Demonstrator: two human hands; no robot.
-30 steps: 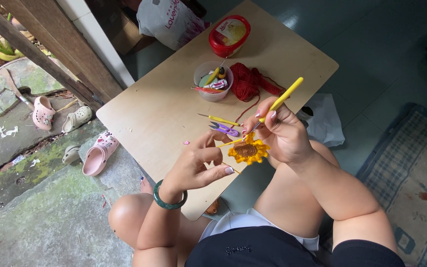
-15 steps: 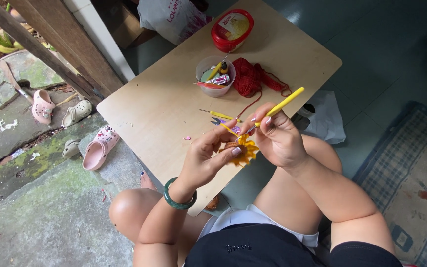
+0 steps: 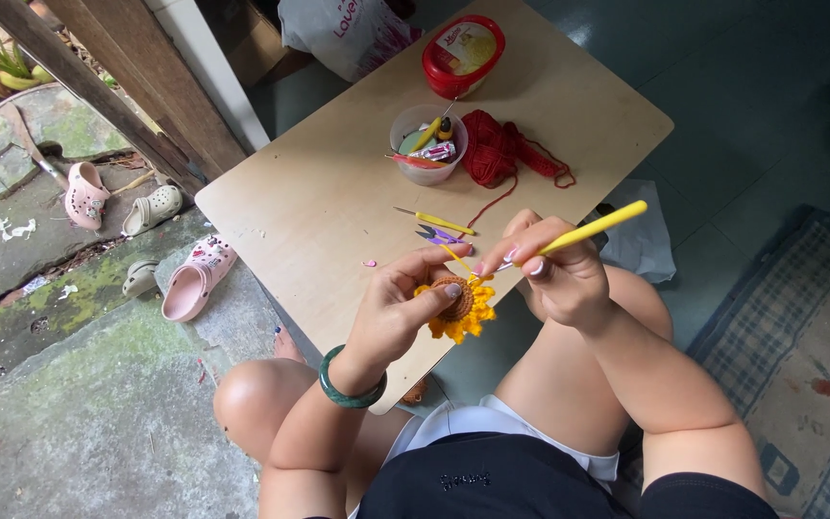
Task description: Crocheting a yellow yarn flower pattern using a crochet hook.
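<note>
Head view, left hand (image 3: 398, 312) pinching crochet sunflower (image 3: 457, 306), right hand (image 3: 554, 274) gripping yellow hook (image 3: 588, 229)

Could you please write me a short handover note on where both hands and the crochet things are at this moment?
Left hand: pinches the crocheted sunflower, brown centre, yellow petals, over the table's near edge.
Right hand: holds the yellow crochet hook, tip at the flower.
On the wooden table: red yarn, a clear cup of tools, a red-lidded tub, a second yellow-handled hook and small snips.
Done: centre and petals are worked.
Left: cannot tell how many stitches remain.
</note>
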